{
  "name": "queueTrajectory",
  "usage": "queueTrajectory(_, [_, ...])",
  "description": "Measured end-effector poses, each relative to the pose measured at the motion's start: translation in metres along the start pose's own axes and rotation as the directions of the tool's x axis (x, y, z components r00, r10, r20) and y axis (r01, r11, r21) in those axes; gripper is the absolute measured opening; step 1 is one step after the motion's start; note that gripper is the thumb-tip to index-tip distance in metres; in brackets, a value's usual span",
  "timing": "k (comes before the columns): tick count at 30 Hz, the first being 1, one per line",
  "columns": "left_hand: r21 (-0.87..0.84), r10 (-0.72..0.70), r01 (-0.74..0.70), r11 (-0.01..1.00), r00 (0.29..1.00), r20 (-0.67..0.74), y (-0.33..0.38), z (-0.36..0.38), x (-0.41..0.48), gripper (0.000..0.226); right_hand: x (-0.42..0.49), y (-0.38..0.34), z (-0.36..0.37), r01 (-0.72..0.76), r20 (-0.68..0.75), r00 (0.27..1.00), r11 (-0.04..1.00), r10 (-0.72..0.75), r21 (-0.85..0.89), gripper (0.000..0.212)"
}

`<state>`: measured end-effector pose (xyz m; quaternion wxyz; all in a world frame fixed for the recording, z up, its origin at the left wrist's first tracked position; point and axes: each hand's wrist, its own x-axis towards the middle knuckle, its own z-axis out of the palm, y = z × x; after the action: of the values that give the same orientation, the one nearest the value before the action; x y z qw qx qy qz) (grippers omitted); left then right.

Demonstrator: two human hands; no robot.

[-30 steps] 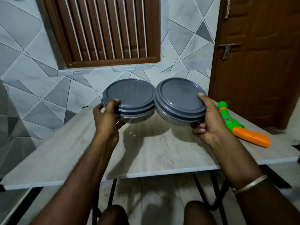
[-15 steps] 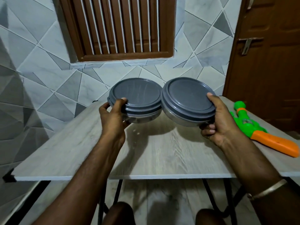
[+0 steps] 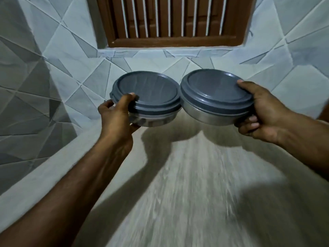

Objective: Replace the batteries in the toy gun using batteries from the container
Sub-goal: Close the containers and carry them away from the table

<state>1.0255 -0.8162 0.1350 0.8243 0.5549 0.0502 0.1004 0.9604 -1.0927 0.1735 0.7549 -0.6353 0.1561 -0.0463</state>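
Observation:
Two round steel containers with grey plastic lids hang side by side above the table, their rims touching. My left hand (image 3: pixel 117 114) grips the left container (image 3: pixel 147 93), thumb on the lid and fingers underneath. My right hand (image 3: pixel 261 113) grips the right container (image 3: pixel 213 90) the same way from its right side. Both lids are closed, so the contents are hidden. The toy gun is out of view.
A light grey wood-grain table (image 3: pixel 195 184) stretches below the containers, blurred by motion. A tiled wall (image 3: pixel 53 68) stands behind and to the left. A brown louvred window (image 3: pixel 169 18) sits above the containers.
The view has swung left and closer to the table, so the toy gun and the door have left the frame. Both hands still hold the containers together, now nearer the wall.

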Motion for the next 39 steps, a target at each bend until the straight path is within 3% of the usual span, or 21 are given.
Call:
queueTrajectory(7, [-0.103, -0.024, 0.009, 0.995, 0.988, -0.150, 0.040, 0.032, 0.053, 0.078, 0.055, -0.059, 0.043, -0.018, 0.106, 0.994, 0.990, 0.003, 0.142, 0.034])
queueTrajectory(12, [-0.122, -0.105, 0.077, 0.990, 0.964, -0.245, 0.113, 0.055, 0.059, 0.066, 0.046, -0.131, 0.078, -0.096, 0.137, 0.989, 0.961, 0.062, 0.259, 0.048])
queueTrajectory(21, [-0.089, -0.157, 0.136, 0.987, 0.939, -0.307, 0.214, 0.074, 0.057, 0.062, 0.020, -0.217, 0.122, -0.136, 0.173, 0.979, 0.973, 0.104, 0.188, 0.052])
queueTrajectory(29, [-0.106, -0.183, 0.156, 0.982, 0.920, -0.345, 0.213, 0.084, 0.044, 0.060, 0.015, -0.223, 0.092, -0.173, 0.139, 0.978, 0.979, 0.157, 0.106, 0.054])
queueTrajectory(39, [-0.091, -0.076, 0.034, 0.995, 0.859, -0.507, 0.217, 0.107, -0.035, 0.067, -0.001, -0.225, 0.028, -0.190, 0.206, 0.965, 0.974, 0.162, 0.121, 0.049])
